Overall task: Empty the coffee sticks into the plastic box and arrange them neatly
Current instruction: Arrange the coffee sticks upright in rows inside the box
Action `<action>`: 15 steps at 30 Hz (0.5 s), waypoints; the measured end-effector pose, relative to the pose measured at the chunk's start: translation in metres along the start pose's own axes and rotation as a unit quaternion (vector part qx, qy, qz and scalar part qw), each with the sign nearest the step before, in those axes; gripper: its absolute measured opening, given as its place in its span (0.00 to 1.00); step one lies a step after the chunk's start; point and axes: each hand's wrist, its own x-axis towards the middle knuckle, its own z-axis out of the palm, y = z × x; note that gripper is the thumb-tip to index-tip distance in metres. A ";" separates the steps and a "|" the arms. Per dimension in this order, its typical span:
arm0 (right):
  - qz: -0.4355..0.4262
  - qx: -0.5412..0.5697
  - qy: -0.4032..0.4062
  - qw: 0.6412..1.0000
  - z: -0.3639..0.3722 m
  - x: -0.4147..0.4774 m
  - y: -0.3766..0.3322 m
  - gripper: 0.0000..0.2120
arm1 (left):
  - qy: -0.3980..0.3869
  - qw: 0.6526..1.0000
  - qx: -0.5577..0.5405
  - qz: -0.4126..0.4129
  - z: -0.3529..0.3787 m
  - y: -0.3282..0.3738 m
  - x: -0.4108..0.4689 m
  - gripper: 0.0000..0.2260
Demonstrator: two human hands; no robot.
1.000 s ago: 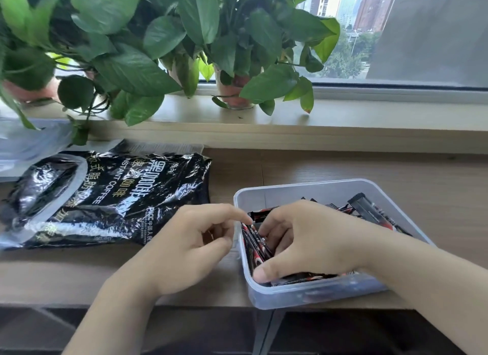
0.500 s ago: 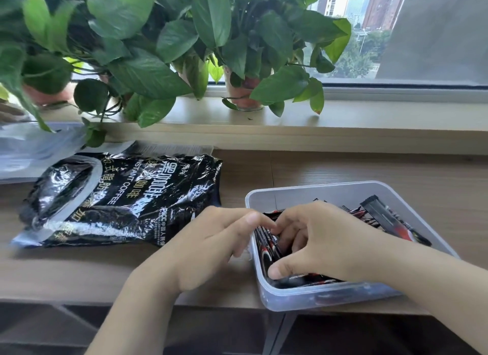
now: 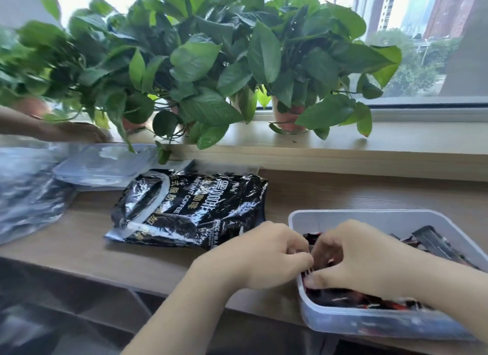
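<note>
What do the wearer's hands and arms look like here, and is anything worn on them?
The left hand and right hand are bare, without gloves. Both forearms are uncovered to the frame edge, with no sleeves showing. No ring, watch or bracelet is visible, though blur softens the fingers.

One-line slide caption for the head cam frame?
Right hand grips coffee sticks at the plastic box's left end, left hand meeting it at the rim; black coffee bag lies beside.

Counting what's showing here: one plastic box (image 3: 369, 217), one black coffee bag (image 3: 190, 209), one clear lid (image 3: 105, 164) and one silvery bag (image 3: 29, 196). At least three plant pots (image 3: 289, 117) are peeking out. Three hands are showing: left hand (image 3: 264, 257), right hand (image 3: 361, 259), plus another person's hand (image 3: 79, 132). The coffee sticks (image 3: 435, 245) are lying too jumbled to count.
</note>
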 end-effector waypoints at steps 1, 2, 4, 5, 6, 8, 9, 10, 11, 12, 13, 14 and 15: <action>0.000 -0.003 0.008 1.000 0.001 0.001 -0.001 0.10 | -0.001 1.000 0.014 0.001 -0.002 0.002 0.000 0.13; 0.000 -0.012 0.014 1.000 0.003 0.003 -0.001 0.09 | -0.005 1.000 0.025 0.002 -0.004 0.004 0.000 0.12; -0.001 -0.029 0.017 0.999 0.008 0.006 0.001 0.10 | -0.018 0.999 0.028 -0.005 -0.007 0.005 -0.003 0.10; 0.000 -0.029 0.015 0.999 0.009 0.007 0.001 0.10 | -0.024 0.999 0.027 -0.007 -0.008 0.006 -0.003 0.09; 0.002 -0.023 0.010 1.000 0.008 0.007 0.003 0.10 | -0.028 0.999 0.028 -0.007 -0.009 0.006 -0.003 0.10; 0.006 -0.004 -0.007 1.000 0.003 0.006 0.005 0.10 | -0.034 0.999 0.034 -0.004 -0.011 0.009 -0.002 0.13; 0.007 0.007 -0.019 1.000 0.001 0.006 0.007 0.09 | -0.043 0.998 0.035 -0.005 -0.012 0.010 -0.001 0.15; 0.008 0.017 -0.031 0.999 -0.001 0.006 0.009 0.08 | -0.057 0.998 0.030 -0.012 -0.014 0.011 0.000 0.14; 0.008 0.029 -0.045 0.999 -0.003 0.007 0.011 0.08 | -0.074 0.997 0.018 -0.021 -0.017 0.010 0.001 0.13; 0.009 0.039 -0.059 0.997 -0.005 0.007 0.012 0.08 | -0.093 0.995 0.007 -0.030 -0.020 0.010 0.002 0.13; 0.008 0.046 -0.071 0.996 -0.007 0.007 0.014 0.09 | -0.112 0.993 0.002 -0.036 -0.024 0.011 0.002 0.13; 0.007 0.049 -0.083 0.995 -0.009 0.007 0.015 0.09 | -0.131 0.991 0.005 -0.040 -0.028 0.012 0.003 0.14; 0.005 0.051 -0.093 0.994 -0.012 0.008 0.017 0.10 | -0.147 0.988 0.014 -0.041 -0.031 0.014 0.005 0.16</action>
